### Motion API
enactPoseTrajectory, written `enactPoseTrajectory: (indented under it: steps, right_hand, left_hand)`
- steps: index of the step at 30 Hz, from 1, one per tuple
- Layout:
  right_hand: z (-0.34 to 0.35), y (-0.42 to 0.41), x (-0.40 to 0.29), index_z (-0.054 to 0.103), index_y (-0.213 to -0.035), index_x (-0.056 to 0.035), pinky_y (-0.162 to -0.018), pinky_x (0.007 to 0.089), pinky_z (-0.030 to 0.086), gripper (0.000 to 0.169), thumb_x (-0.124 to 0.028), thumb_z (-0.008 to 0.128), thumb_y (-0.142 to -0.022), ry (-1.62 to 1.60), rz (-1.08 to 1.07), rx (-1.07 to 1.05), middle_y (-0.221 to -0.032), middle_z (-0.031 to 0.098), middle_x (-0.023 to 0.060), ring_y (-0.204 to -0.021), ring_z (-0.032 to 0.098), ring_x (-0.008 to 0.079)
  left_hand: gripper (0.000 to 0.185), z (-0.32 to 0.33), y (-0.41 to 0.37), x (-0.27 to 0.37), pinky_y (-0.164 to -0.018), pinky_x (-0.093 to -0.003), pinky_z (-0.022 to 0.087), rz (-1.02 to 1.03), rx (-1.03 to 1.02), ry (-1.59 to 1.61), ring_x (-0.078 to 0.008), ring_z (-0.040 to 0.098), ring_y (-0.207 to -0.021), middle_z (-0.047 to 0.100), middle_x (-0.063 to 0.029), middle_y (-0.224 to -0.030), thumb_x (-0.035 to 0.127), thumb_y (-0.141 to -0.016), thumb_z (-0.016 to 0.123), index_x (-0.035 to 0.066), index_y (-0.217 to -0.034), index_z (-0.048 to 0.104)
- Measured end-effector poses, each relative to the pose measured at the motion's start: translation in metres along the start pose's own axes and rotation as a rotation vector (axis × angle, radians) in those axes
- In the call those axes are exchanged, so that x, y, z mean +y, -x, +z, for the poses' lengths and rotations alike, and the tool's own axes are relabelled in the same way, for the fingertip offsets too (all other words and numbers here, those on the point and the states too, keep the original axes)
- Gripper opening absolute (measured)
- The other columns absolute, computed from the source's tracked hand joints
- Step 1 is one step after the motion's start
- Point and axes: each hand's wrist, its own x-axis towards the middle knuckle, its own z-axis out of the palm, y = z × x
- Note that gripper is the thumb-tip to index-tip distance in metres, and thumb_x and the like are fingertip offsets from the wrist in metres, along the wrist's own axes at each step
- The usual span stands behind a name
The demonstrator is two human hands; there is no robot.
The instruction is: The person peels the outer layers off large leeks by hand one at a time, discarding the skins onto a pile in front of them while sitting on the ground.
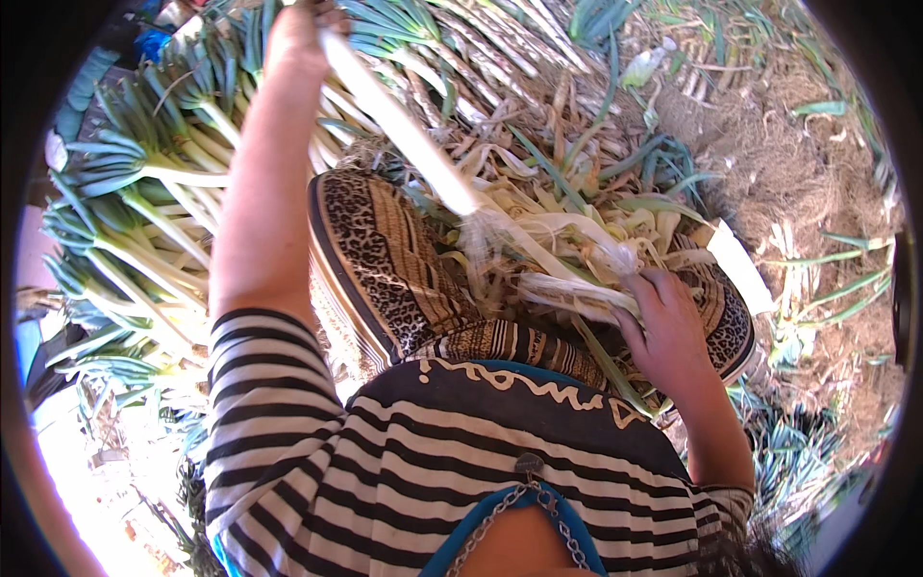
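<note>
My left hand (pixel 314 29), at the top edge and partly cut off, grips a long white leek stalk (pixel 404 130) near its upper part. The stalk slants down to the right over my lap, its stringy roots (pixel 483 234) lying blurred above the peelings. My right hand (pixel 660 324) rests at the right of my lap, its fingers closed on pale stripped leek leaves (pixel 577 292). Loose yellowish outer leaves (pixel 591 231) are heaped between my patterned trouser legs, beneath the stalk.
Many leeks with green tops (pixel 137 162) are laid in rows at the left. Soil-stained unpeeled leeks (pixel 483 58) lie at the top. A pile of brown fibrous roots (pixel 764 159) spreads at the right, with more green leek leaves (pixel 793 447) below.
</note>
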Motion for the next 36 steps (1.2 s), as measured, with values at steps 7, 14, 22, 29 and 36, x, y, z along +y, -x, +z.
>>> enactPoseTrajectory:
  steps: [7, 14, 22, 29, 36]
  right_hand:
    - [0.055, -0.038, 0.018, 0.052, -0.102, -0.0031, -0.084, 0.0395, 0.039, 0.030, -0.022, 0.056, -0.078, 0.056, -0.233, -0.484, -0.103, 0.050, 0.0164, -0.098, 0.048, 0.0320]
    - [0.070, -0.042, 0.035, 0.052, -0.097, -0.0025, -0.077, 0.0398, 0.044, 0.029, -0.026, 0.055, -0.079, -0.046, -0.298, -0.494, -0.096, 0.053, 0.0157, -0.089, 0.054, 0.0309]
    - [0.070, -0.034, 0.033, 0.053, -0.095, -0.0014, -0.077, 0.0405, 0.043, 0.025, -0.022, 0.054, -0.080, -0.046, -0.259, -0.487, -0.094, 0.051, 0.0165, -0.090, 0.053, 0.0321]
    - [0.048, -0.060, 0.029, 0.052, -0.099, -0.0017, -0.078, 0.0400, 0.043, 0.028, -0.025, 0.051, -0.083, -0.133, -0.228, -0.531, -0.099, 0.050, 0.0154, -0.092, 0.052, 0.0309]
    - [0.046, -0.144, 0.069, 0.050, -0.108, -0.0026, -0.077, 0.0368, 0.045, 0.033, -0.027, 0.049, -0.086, -0.194, -0.021, -0.410, -0.103, 0.050, 0.0142, -0.095, 0.052, 0.0252]
  left_hand:
    - [0.023, -0.095, 0.142, 0.211, -0.067, -0.0274, 0.041, 0.453, 0.525, -0.715, -0.0163, 0.049, -0.079, 0.048, -0.0069, -0.090, 0.021, -0.089, 0.035, 0.010, -0.104, 0.049]
    - [0.023, -0.279, 0.386, 0.224, -0.058, -0.0255, 0.042, 0.648, 1.127, -0.778, -0.0137, 0.048, -0.063, 0.049, -0.0033, -0.071, 0.025, -0.086, 0.038, 0.008, -0.081, 0.053]
    - [0.039, -0.321, 0.447, 0.168, -0.072, -0.0344, 0.048, 0.063, 1.551, -0.885, -0.0219, 0.053, -0.086, 0.055, -0.0101, -0.097, 0.031, -0.080, 0.051, 0.001, -0.105, 0.052]
    - [0.042, -0.150, 0.250, 0.121, -0.091, -0.0384, 0.037, 0.376, 1.012, -1.926, -0.0288, 0.044, -0.109, 0.050, -0.0171, -0.112, 0.025, -0.078, 0.058, 0.005, -0.114, 0.051]
    - [0.029, 0.054, 0.104, -0.051, -0.090, -0.0329, 0.043, 0.471, -0.023, -1.621, -0.0247, 0.052, -0.104, 0.050, -0.0154, -0.116, 0.009, -0.082, 0.054, 0.003, -0.110, 0.051]
